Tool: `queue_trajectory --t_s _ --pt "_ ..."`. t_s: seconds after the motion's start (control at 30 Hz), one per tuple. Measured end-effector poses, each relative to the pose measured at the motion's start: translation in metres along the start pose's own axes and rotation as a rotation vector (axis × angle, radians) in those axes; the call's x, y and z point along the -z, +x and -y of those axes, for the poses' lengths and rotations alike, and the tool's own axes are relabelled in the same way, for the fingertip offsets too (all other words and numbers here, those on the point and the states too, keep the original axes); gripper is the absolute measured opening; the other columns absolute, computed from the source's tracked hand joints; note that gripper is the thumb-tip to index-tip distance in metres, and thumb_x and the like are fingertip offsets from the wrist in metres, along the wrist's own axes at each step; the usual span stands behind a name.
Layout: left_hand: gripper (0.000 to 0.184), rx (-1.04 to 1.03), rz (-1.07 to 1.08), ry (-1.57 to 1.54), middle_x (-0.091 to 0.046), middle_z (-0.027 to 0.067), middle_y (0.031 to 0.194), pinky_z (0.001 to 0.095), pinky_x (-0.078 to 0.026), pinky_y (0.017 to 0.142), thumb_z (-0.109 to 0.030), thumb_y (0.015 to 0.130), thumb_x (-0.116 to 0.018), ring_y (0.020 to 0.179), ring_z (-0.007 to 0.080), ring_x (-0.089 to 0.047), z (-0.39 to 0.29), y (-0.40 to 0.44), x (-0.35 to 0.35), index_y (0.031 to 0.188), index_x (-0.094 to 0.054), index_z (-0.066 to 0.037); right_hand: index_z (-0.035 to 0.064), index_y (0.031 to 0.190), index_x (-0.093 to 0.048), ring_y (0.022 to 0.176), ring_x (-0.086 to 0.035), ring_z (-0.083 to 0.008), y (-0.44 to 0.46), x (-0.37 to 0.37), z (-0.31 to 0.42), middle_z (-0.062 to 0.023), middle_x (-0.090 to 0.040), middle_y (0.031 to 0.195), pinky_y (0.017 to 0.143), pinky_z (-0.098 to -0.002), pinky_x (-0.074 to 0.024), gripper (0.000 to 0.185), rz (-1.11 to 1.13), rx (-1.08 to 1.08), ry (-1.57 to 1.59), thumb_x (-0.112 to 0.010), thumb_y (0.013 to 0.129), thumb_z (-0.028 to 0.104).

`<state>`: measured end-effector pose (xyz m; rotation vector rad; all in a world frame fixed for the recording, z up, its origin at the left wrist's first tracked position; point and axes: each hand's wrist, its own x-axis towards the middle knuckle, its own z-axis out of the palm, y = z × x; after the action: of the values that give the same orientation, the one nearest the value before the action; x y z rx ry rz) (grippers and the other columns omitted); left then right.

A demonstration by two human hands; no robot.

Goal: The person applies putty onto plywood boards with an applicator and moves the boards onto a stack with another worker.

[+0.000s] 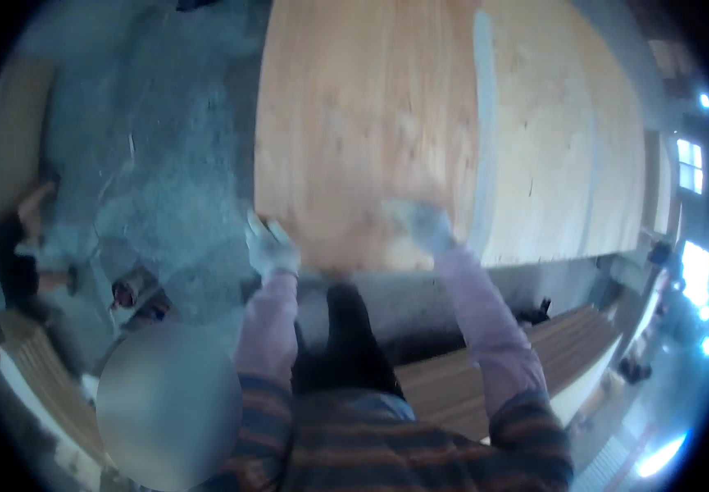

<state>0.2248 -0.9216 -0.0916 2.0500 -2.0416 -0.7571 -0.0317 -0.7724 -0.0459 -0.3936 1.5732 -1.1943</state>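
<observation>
A large pale wooden panel with long grain lies in front of me. My left hand, in a light glove, is at the panel's near left corner with its fingers stretched and apart. Over the near part of the same panel is my right hand, also gloved. Motion smears its fingers, so their shape and any contact with the wood are unclear. A grey-blue stripe runs lengthwise along the panel, to the right of my right hand.
Stacked boards lie at the lower right, beside my legs. Another board stack is at the lower left, near another person's arm. Grey concrete floor stretches to the left. Bright windows are at the far right.
</observation>
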Motion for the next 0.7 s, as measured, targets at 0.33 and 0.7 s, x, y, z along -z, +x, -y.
queue_trajectory --t_s 0.33,0.7 --pt "0.057 -0.487 0.867 0.0 -0.05 0.0252 0.128 0.0487 -0.036 0.104 -0.04 0.096 -0.042 0.119 0.0414 -0.048 0.089 0.074 0.041 0.134 -0.042 0.002 0.0032 0.11 -0.059 0.089 -0.06 -0.0184 -0.137 -0.181 -0.06 -0.0063 -0.063 0.102 0.08 -0.0354 -0.0512 0.026 -0.28 -0.261 0.519 -0.067 0.089 0.016" --pt "0.047 -0.117 0.662 0.711 -0.052 0.0158 0.133 0.0454 -0.039 0.101 -0.04 0.096 -0.041 0.122 0.0339 -0.05 0.404 0.549 0.328 0.128 -0.053 -0.008 0.0061 0.1 -0.063 0.085 -0.062 -0.024 -0.063 -0.451 0.138 -0.0066 -0.063 0.089 0.08 -0.0386 -0.0512 0.027 -0.01 0.098 1.249 -0.073 0.082 0.024"
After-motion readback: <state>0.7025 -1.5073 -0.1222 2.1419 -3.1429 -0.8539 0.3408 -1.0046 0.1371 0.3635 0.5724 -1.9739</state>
